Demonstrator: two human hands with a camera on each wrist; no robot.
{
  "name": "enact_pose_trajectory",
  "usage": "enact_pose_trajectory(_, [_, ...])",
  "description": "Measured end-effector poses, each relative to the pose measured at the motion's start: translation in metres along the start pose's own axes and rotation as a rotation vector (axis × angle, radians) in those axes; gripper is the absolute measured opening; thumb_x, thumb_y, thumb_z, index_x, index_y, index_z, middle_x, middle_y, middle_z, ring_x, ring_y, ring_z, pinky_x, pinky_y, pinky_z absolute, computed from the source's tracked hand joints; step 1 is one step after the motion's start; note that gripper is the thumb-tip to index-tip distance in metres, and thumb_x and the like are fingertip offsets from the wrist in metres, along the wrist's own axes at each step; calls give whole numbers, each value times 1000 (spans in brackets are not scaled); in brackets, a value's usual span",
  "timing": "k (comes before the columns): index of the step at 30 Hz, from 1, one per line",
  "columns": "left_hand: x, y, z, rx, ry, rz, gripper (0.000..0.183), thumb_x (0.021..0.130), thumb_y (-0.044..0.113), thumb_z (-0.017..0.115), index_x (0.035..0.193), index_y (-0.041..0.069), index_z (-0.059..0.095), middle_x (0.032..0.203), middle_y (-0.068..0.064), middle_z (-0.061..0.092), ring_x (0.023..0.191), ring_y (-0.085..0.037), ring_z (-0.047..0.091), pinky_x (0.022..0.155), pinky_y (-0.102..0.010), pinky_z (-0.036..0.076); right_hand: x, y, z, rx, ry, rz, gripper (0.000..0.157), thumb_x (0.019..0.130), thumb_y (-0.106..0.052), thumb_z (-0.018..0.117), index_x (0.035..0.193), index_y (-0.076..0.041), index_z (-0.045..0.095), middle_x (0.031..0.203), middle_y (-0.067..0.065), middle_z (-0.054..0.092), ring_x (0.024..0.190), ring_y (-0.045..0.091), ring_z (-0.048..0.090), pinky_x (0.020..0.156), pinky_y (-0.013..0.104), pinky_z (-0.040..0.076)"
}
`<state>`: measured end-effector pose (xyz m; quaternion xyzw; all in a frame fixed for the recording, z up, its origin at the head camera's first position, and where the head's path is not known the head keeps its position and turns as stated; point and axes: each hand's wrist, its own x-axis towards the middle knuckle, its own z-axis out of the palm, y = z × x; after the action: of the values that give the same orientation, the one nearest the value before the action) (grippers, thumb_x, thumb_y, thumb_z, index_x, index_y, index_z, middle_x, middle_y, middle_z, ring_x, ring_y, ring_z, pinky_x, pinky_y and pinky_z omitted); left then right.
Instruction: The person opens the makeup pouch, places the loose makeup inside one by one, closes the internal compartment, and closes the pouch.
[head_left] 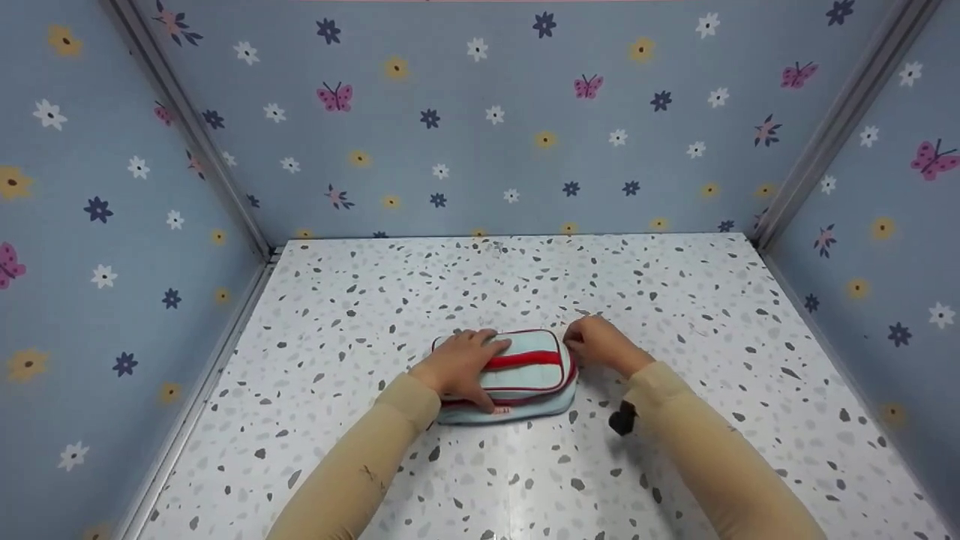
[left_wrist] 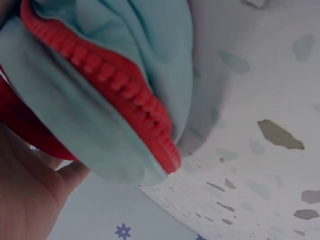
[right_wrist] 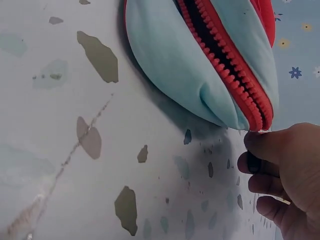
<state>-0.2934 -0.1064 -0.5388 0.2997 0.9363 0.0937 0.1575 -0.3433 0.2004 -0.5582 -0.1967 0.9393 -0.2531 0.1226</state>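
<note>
A light blue pencil case (head_left: 529,381) with red piping and a red strap (head_left: 525,360) lies on the speckled table. My left hand (head_left: 463,365) grips it from above at its left part, thumb over the front side and fingers across the top. At the right end, my right hand (head_left: 600,343) pinches a small dark zipper pull (right_wrist: 253,162) between thumb and forefinger. In the right wrist view the teeth of the red zipper (right_wrist: 227,70) stand apart, with a dark gap between them. The left wrist view shows the zipper's (left_wrist: 107,75) other end.
The white speckled table (head_left: 375,292) stretches around the case. Blue walls with flowers and butterflies stand at the back (head_left: 450,90), left (head_left: 75,247) and right (head_left: 885,247). A small black object (head_left: 622,418) is at the right sleeve's cuff.
</note>
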Motion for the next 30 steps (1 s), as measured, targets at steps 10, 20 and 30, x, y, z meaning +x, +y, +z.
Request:
enact_pose_trajectory(10, [0, 3, -2, 11, -10, 10, 114, 79, 57, 93, 172, 28, 34, 177, -14, 34, 159, -45, 37, 131, -60, 31, -18, 3, -4, -16, 5, -24, 13, 104, -9, 71, 96, -3, 80, 86, 7, 76, 75, 13, 64, 74, 35, 57])
enact_pose_trajectory(20, [-1, 3, -3, 2, -24, 7, 115, 80, 56, 92, 173, 28, 31, 178, -14, 31, 161, -45, 34, 132, -61, 29, -36, 4, -9, 5, 5, -61, 12, 103, -9, 71, 96, -2, 79, 82, 4, 73, 72, 11, 60, 69, 31, 52])
enact_pose_trajectory(30, [0, 2, -2, 9, -23, 9, 115, 80, 58, 92, 173, 29, 31, 178, -12, 31, 160, -44, 35, 132, -59, 30, -50, 0, -15, 23, -31, -129, 12, 102, -7, 72, 96, -2, 79, 80, 1, 71, 71, 8, 56, 66, 27, 50])
